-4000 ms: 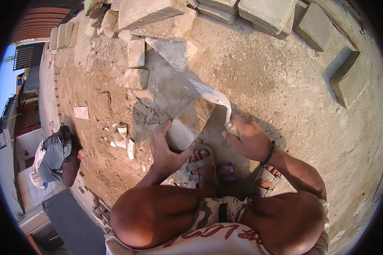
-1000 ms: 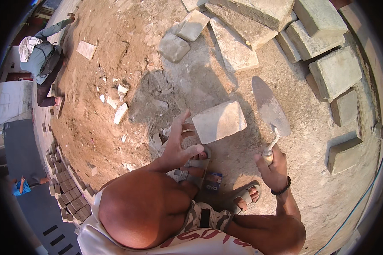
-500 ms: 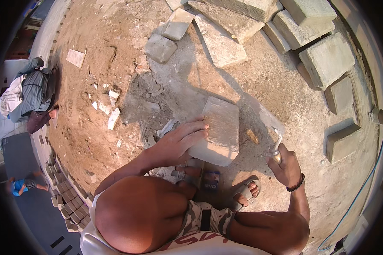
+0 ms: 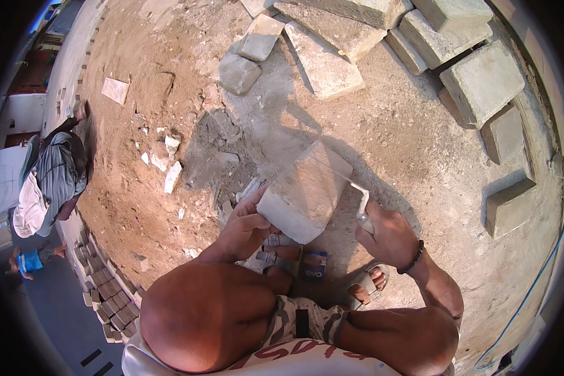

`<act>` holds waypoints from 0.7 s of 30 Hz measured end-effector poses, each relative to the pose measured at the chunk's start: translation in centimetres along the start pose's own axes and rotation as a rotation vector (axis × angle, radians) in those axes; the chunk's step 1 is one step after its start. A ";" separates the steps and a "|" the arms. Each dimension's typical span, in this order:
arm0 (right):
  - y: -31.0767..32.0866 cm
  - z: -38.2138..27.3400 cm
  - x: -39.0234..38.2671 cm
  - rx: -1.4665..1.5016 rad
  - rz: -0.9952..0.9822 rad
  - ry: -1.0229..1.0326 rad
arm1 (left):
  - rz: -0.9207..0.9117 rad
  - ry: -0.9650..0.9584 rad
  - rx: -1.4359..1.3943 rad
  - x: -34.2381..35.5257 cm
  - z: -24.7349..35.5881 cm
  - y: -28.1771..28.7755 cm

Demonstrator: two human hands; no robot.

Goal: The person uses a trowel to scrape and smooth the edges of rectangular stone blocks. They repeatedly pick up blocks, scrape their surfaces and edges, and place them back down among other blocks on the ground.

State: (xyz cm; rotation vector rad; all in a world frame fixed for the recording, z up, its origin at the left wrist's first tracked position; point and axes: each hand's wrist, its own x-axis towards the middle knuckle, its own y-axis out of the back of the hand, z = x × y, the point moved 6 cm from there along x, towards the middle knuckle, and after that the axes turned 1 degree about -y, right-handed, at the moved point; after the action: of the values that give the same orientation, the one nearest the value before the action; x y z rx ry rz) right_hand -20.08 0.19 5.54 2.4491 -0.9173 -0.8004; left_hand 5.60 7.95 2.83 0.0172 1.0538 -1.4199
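A grey concrete paver block (image 4: 304, 191) is tilted above the dirt between my feet. My left hand (image 4: 241, 229) grips its lower left corner, fingers along the side. My right hand (image 4: 385, 232) is closed round the handle of a trowel (image 4: 362, 203), just right of the block. The trowel's blade is smeared by motion across the top of the block, so whether it touches cannot be told. Below the block lie a small blue packet (image 4: 315, 264) and my sandalled right foot (image 4: 370, 282); the left foot is partly hidden.
Several pavers and slabs (image 4: 479, 81) lie piled at upper right and top. White rubble (image 4: 172, 175) lies to the left. A crouching co-worker (image 4: 56, 182) is at far left, another person in blue (image 4: 31, 263) below. Stacked bricks (image 4: 109, 301) line the lower left; a blue hose (image 4: 526, 294) runs at right.
My right hand has swung the trowel leftward onto or over the block. My left hand has shifted down to the block's corner, and the block has turned. The crouching co-worker has moved lower.
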 end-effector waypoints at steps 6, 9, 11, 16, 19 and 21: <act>-1.4 6.1 3.7 -0.261 0.022 -0.116 | 0.057 0.078 -0.099 -0.6 -1.1 0.4; -1.1 1.1 2.4 -0.202 0.021 0.000 | 0.036 0.052 -0.147 -1.5 -2.7 3.1; -2.4 -3.1 0.1 -0.166 -0.046 0.138 | 0.009 0.056 -0.180 -1.6 -3.4 3.8; -3.2 0.1 3.1 -0.169 -0.161 0.011 | 0.115 -0.004 -0.160 -1.8 -3.5 5.3; -1.9 -1.3 3.5 -0.322 -0.036 0.025 | 0.170 -0.058 -0.143 -1.5 -2.8 5.4; -2.5 -4.7 1.6 -0.203 -0.034 0.214 | 0.194 -0.097 -0.145 -1.9 -1.6 4.5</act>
State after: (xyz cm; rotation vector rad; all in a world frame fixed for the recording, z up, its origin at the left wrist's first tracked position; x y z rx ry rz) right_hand -14.98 1.60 7.12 2.3226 -0.6819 -0.5958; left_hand 8.62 11.43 0.50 -0.0532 1.0436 -1.1561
